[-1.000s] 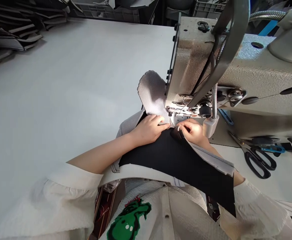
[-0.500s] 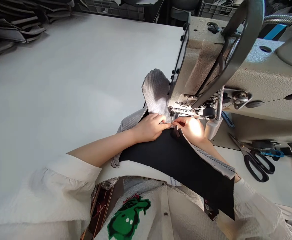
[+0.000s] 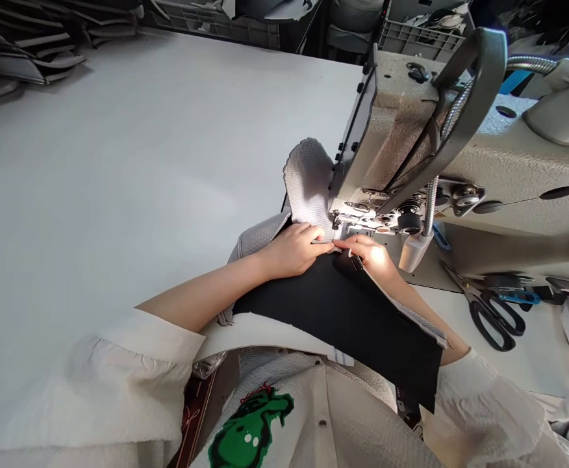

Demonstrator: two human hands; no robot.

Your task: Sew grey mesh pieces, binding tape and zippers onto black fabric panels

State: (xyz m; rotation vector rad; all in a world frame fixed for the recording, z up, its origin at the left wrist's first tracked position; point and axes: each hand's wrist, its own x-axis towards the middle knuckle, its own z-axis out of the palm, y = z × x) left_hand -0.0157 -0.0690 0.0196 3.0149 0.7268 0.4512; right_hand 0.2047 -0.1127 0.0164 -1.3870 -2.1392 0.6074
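A grey textured fabric piece (image 3: 308,175) with a black backing panel (image 3: 323,305) lies under the head of the sewing machine (image 3: 401,117). My left hand (image 3: 297,250) is closed on the fabric just in front of the needle area, its index finger pointing right along the edge. On the other side, my right hand (image 3: 369,255) holds the fabric edge, fingertips close to the left index finger. A small dark piece (image 3: 355,261), its kind unclear, sits beneath the right palm. The black panel drapes over the table's front edge toward my right forearm.
Black-handled scissors (image 3: 493,315) lie right of the machine, close to a blue-handled tool (image 3: 523,296). The lamp head (image 3: 415,252) hangs beside my right hand. Stacked dark pieces (image 3: 26,52) occupy the white table's (image 3: 143,149) far left corner. Grey crates (image 3: 418,39) stand behind.
My right fingers have gone from a curled pinch to a straighter, flatter hold at the fabric edge. The black panel's right end has shifted left a little. The head view has moved slightly.
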